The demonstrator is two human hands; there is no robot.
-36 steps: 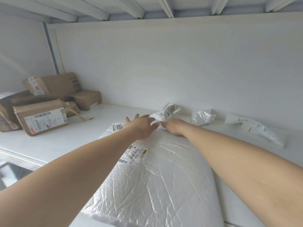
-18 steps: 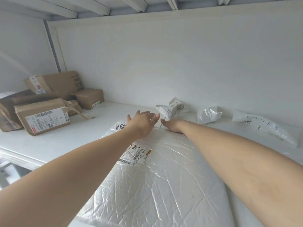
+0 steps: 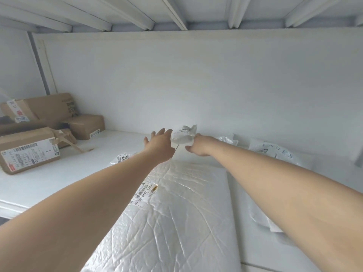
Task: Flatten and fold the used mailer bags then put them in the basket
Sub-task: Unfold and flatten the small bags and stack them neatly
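Observation:
A big crinkled white mailer bag (image 3: 176,213) with a shipping label lies flat on the white surface in front of me. Beyond its far edge my right hand (image 3: 198,147) grips a small crumpled white mailer bag (image 3: 183,135) and holds it up off the surface near the back wall. My left hand (image 3: 160,143) reaches beside that bag with fingers spread, just left of it; whether it touches the bag I cannot tell. Another labelled bag (image 3: 122,159) peeks out under my left forearm. No basket is in view.
Two more white mailer bags lie at the back right: a crumpled one (image 3: 227,141) and a printed one (image 3: 275,152). Brown cardboard boxes (image 3: 29,152) are stacked at the left. The white wall (image 3: 196,85) closes the back; slats run overhead.
My right hand has lifted the small crumpled bag higher and farther from me. My left hand has left the big bag and stretched forward beside it.

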